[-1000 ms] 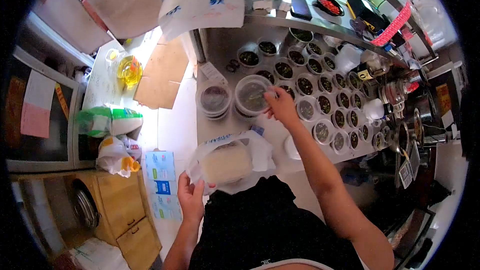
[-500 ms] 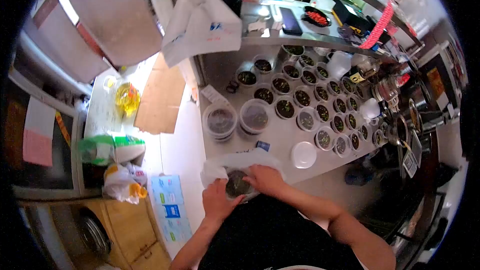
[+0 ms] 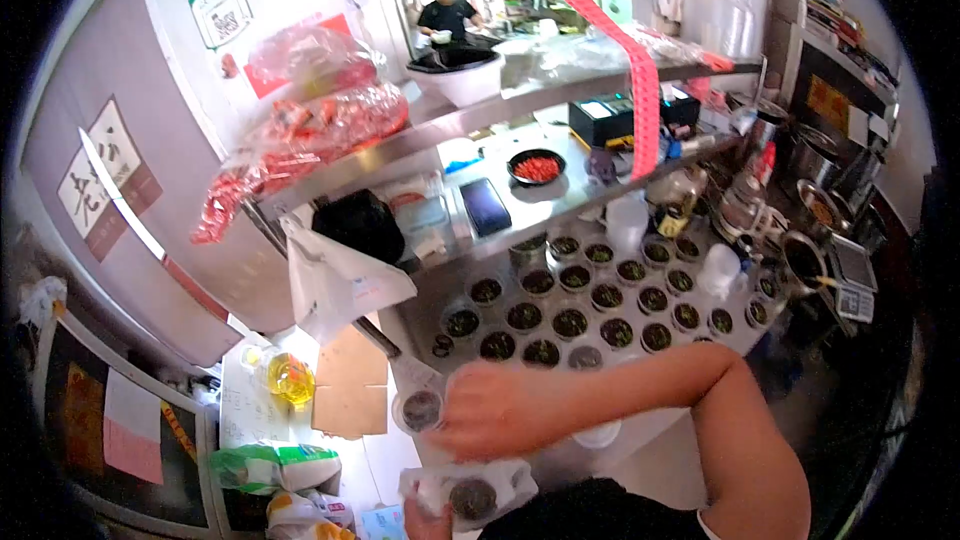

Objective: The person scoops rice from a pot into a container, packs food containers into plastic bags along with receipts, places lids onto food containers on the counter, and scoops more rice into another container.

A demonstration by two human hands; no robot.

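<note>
Lying inside an open bag (image 3: 518, 483) of thin, crumpled white plastic at the near edge of the bench (image 3: 465, 351), a round tub (image 3: 473, 500) presents a circular top with dark, mottled contents. The left hand (image 3: 425, 518) touches the near left side of the bag; most of its fingers are hidden, so its grip cannot be told. The right hand (image 3: 490, 410), blurred, is just beyond the bag; whether it holds anything cannot be told. Just left of it is a translucent plastic container (image 3: 420, 409), round in outline and dark within. A white disc (image 3: 597, 435) lies partly hidden below the right forearm.

Farther across the pale, smooth bench, rows of clear round cups (image 3: 570, 323) contain dark matter flecked with green. Scissors (image 3: 442, 345) with dark looped handles lie at the left of the rows; a digital scale (image 3: 855, 290) stands at the far right.

Above the bench, a metal shelf (image 3: 545, 225) carries a flat dark phone (image 3: 486, 206) and a black bowl (image 3: 536, 170) of small red pieces. A patterned pink strip (image 3: 645, 110) hangs from the upper shelf. To the left, a bottle of yellow liquid (image 3: 290, 380) stands beside brown cardboard (image 3: 350, 383). Through the far opening, a person in dark clothing (image 3: 447, 15) holds a white bowl (image 3: 441, 37).
</note>
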